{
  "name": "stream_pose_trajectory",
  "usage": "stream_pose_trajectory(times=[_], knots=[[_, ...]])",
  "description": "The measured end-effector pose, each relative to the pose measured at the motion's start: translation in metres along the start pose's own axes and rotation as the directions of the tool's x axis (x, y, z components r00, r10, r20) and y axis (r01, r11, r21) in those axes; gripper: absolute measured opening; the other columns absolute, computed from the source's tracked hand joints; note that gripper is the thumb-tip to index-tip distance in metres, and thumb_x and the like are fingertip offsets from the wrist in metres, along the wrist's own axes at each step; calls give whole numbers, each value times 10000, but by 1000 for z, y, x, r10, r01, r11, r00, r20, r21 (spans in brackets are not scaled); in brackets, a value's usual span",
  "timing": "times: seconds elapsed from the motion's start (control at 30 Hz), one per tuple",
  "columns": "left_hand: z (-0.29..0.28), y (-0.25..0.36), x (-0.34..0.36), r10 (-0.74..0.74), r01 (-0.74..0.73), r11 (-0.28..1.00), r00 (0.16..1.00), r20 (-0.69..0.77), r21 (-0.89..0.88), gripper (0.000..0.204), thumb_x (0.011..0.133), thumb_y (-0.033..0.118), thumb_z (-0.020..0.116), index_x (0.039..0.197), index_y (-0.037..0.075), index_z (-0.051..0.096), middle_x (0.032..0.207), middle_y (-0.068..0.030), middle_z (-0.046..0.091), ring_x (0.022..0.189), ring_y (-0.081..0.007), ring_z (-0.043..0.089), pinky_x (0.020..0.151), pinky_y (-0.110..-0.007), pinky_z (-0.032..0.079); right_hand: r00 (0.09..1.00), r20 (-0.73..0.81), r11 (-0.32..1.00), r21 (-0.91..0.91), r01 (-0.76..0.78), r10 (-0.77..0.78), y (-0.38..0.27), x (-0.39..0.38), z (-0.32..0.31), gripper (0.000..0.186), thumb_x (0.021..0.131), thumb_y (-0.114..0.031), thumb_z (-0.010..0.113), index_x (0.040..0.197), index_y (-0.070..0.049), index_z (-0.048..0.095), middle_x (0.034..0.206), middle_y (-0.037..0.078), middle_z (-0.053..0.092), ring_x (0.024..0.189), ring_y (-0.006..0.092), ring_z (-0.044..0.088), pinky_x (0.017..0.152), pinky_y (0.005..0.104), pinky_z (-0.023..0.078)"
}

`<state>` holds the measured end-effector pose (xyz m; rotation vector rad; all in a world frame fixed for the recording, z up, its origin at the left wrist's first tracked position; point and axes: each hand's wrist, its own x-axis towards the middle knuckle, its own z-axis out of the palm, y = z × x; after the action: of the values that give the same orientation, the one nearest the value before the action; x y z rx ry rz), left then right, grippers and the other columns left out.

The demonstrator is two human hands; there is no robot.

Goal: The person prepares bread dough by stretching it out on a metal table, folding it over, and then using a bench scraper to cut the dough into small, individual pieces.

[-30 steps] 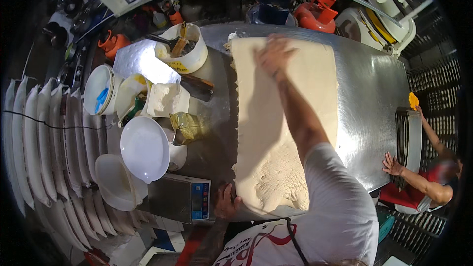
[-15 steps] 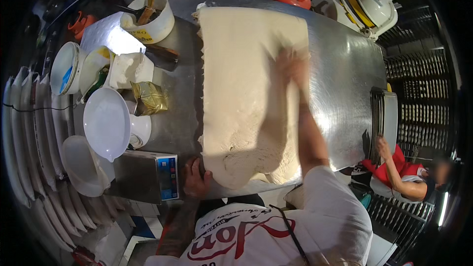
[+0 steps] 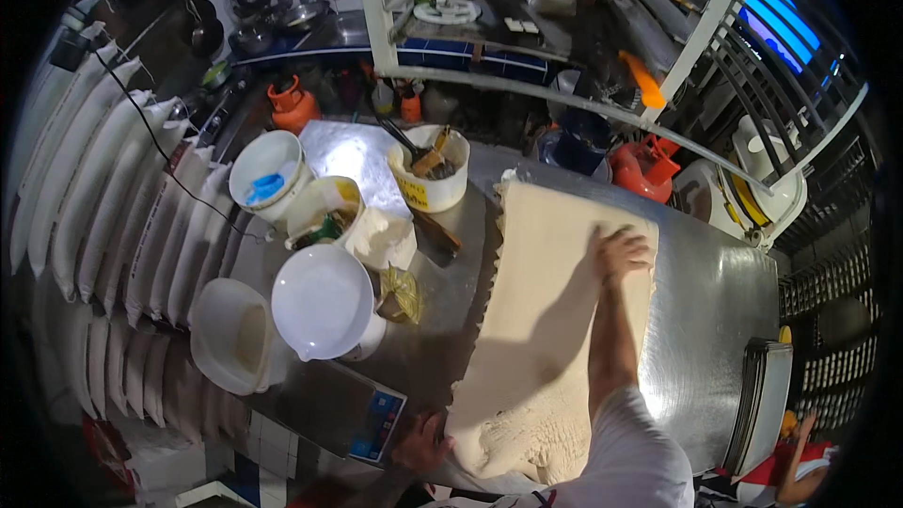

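A long, thick slab of pale dough (image 3: pixel 555 292) lies on the steel table (image 3: pixel 710 320). Its near end is rough and bulging, while the far part is smoother. Stretched out across it, my right arm puts my right hand (image 3: pixel 624 254) near the slab's far right edge, palm down on the dough with fingers apart. My left hand (image 3: pixel 423 442) rests at the table's near edge, between the dough's near left corner and a scale (image 3: pixel 343 409) with a blue panel. That hand is dim; its fingers look loosely spread, holding nothing visible.
Left of the dough stand a white bowl (image 3: pixel 323 301), a clear tub (image 3: pixel 231 336), a gold foil packet (image 3: pixel 400 294) and a bucket of tools (image 3: pixel 431 169). Stacked sacks (image 3: pixel 132 198) line the left. Trays (image 3: pixel 760 404) stand at right, near another person's arm (image 3: pixel 800 459). Orange gas cylinders (image 3: pixel 644 169) sit behind.
The view has tilted up and shifted left, bringing a rack and back counter into sight. My right hand, blurred before, is now sharper and still on the dough. My left hand stays at the table edge.
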<state>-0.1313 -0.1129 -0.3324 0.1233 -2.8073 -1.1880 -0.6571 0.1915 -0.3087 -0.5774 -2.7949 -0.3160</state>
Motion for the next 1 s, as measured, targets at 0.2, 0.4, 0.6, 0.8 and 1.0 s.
stream_pose_trajectory(times=[0.2, 0.4, 0.6, 0.8, 1.0], knots=[[-2, 6, -2, -40, 47, 998, 993, -115, 52, 598, 897, 519, 705, 1331, 117, 612, 1290, -208, 622, 966, -419, 700, 767, -506, 599, 480, -21, 427, 422, 799, -877, 27, -180, -78, 951, 928, -721, 530, 1636, -131, 292, 1700, 229, 194, 1564, 502, 104, 1205, 728, 107], [-4, 13, 5, 94, -85, 992, 990, -102, 91, 606, 895, 485, 723, 1329, 81, 600, 1278, -236, 619, 990, -421, 687, 816, -500, 584, 963, 160, 897, 422, 130, -215, -19, 14, -30, 918, 942, -810, 379, 1642, -225, 287, 1708, 228, 168, 1534, 572, 86, 1191, 744, 81], [-36, 38, 12, 132, -124, 986, 989, -60, 110, 605, 919, 406, 732, 1351, 18, 562, 1281, -275, 602, 1078, -471, 645, 909, -504, 547, 900, 91, 868, 322, 379, -427, -97, -78, -58, 956, 979, -754, 350, 1654, -90, 215, 1709, 258, 121, 1545, 553, 83, 1194, 745, 42], [-19, 27, -1, 327, -231, 927, 885, -331, 296, 478, 967, 331, 679, 1367, 82, 601, 1271, -214, 642, 1075, -392, 664, 911, -454, 556, 472, 6, 430, 421, 798, -882, 24, -357, -170, 827, 1022, -620, 416, 1637, -85, 277, 1715, 203, 169, 1586, 447, 65, 1266, 615, 50], [-23, 19, -6, 154, -141, 987, 960, -232, 72, 400, 1034, 264, 599, 1332, 0, 568, 1230, -249, 637, 1110, -449, 626, 932, -491, 531, 202, 20, 139, 792, 594, -979, 224, -417, -196, 645, 869, -303, 748, 1450, -83, 572, 1602, 160, 441, 1481, 357, 409, 1176, 454, 400]])
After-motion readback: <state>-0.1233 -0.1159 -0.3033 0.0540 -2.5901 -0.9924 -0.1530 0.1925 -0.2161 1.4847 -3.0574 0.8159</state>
